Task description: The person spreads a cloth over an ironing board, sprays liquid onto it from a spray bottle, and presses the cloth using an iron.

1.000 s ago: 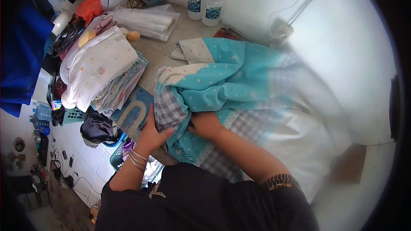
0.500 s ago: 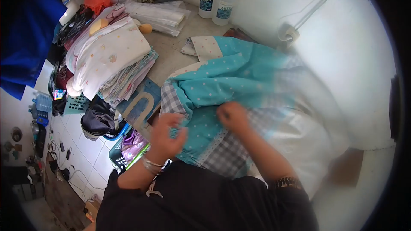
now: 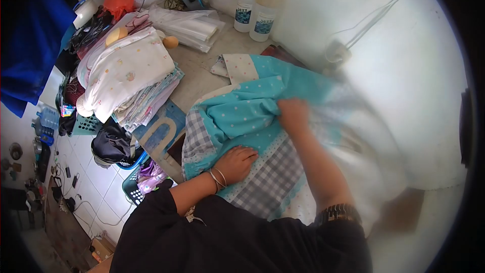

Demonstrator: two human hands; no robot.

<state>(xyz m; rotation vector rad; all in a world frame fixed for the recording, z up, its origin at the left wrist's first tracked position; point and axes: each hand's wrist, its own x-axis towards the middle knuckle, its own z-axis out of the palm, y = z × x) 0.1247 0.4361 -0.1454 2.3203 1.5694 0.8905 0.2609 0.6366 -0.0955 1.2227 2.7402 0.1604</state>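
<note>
Spread over the table in front of me is a large fabric sheet (image 3: pixel 247 116), turquoise with white dots, with grey gingham and white sections. It is bunched into folds at its middle and far side. My left hand (image 3: pixel 236 164) lies flat on the near turquoise part, fingers stretched and pressed together, beside a dotted white strip. Up and to the right, my right hand (image 3: pixel 294 116) is closed on a fold of the turquoise fabric, slightly blurred. The sheet's right side fades into haze by the wall.
A tall pile of folded fabrics (image 3: pixel 131 71) stands on the table's left. Clear plastic packets (image 3: pixel 187 25) lie behind it. Two labelled bottles (image 3: pixel 243 10) stand at the back near the wall. A blue board (image 3: pixel 174 121) sits at the table edge, above baskets on the floor.
My left hand has come down onto the fabric, moving right from where it hovered. My right hand has moved up and right, shifting the folds with it.
</note>
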